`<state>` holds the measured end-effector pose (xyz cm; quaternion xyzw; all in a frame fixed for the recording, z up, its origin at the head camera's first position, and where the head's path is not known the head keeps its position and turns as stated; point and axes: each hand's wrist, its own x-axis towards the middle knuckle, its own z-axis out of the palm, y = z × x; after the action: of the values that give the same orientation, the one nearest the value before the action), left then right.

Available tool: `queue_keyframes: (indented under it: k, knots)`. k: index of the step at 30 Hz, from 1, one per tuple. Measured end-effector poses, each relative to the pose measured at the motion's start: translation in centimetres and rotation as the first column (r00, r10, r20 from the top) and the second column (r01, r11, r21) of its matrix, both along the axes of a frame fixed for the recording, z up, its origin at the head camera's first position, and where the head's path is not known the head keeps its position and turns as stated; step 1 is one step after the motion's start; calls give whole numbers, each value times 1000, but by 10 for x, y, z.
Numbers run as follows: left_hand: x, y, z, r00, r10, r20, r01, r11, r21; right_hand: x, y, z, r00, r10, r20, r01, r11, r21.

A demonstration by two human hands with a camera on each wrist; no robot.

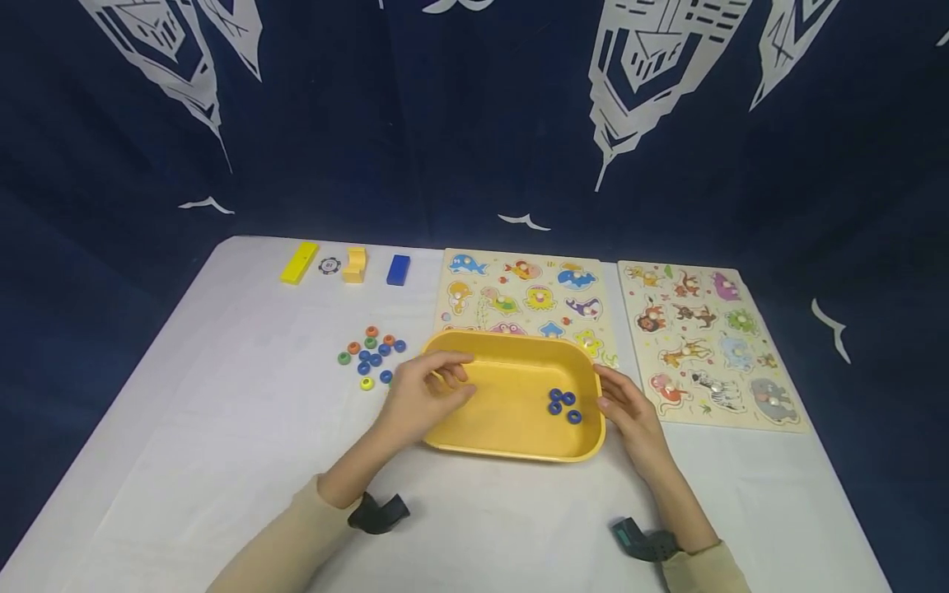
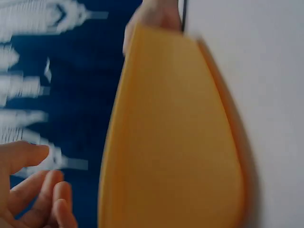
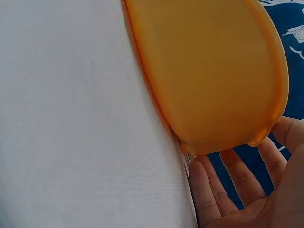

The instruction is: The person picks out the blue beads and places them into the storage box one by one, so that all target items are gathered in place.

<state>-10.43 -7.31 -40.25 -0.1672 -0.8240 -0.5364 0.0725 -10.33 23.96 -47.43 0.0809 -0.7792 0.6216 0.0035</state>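
Observation:
A yellow plastic tray (image 1: pixel 511 453) stands on the white table, with several blue ring-shaped beads (image 1: pixel 555 408) in its right half. My right hand (image 1: pixel 633 424) holds the tray's right end, thumb at the rim and fingers against the outside. My left hand (image 1: pixel 426 395) hovers over the tray's left edge, fingers loosely bent, thumb apart. Nothing shows between the left fingers (image 2: pixel 35 154) in the left wrist view. Left of the tray lie loose beads (image 1: pixel 376 360) in blue, orange, green and yellow. The wrist views show the tray's outside, not its contents.
Behind the tray lies a sea-animal puzzle board (image 1: pixel 482 280), partly covered by it. A second animal puzzle board (image 1: pixel 704 346) is at the right. Along the back left are a yellow block (image 1: pixel 300 263), a curved orange-yellow block (image 1: pixel 354 265) and a blue block (image 1: pixel 398 270).

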Motion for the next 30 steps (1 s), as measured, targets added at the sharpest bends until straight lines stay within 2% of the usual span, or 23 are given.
queue_keyframes:
  k: [2,4,8,11,14,20,25,30]
  knots:
    - [0,-21,-6,993,110,-36,-108,993,47,0,0,0,1000,-2,4,2,1000,-3]
    - [-1,-41,-13,974,222,-42,-218,973,74,0,0,-1,1000,0,3,0,1000,-4]
    - [-3,-71,-30,906,422,-21,-419,903,96,-1,1,-1,1000,2,0,-2,1000,-9]
    - [-4,-86,-43,856,516,-1,-514,852,97,-1,1,-2,1000,4,-3,-4,1000,-8]
    - [-6,-93,-54,831,557,19,-556,827,80,-1,1,-2,1000,3,-1,-3,1000,-10]
    - [-10,-96,-73,798,602,19,-600,798,-53,-1,1,-2,1000,2,-3,-2,1000,4]
    - [-14,-97,-82,773,635,-13,-627,760,-169,-1,0,-1,1000,-6,3,6,1000,6]
    - [-16,-96,-83,760,649,-25,-633,732,-252,0,0,-1,1000,-8,6,8,1000,2]
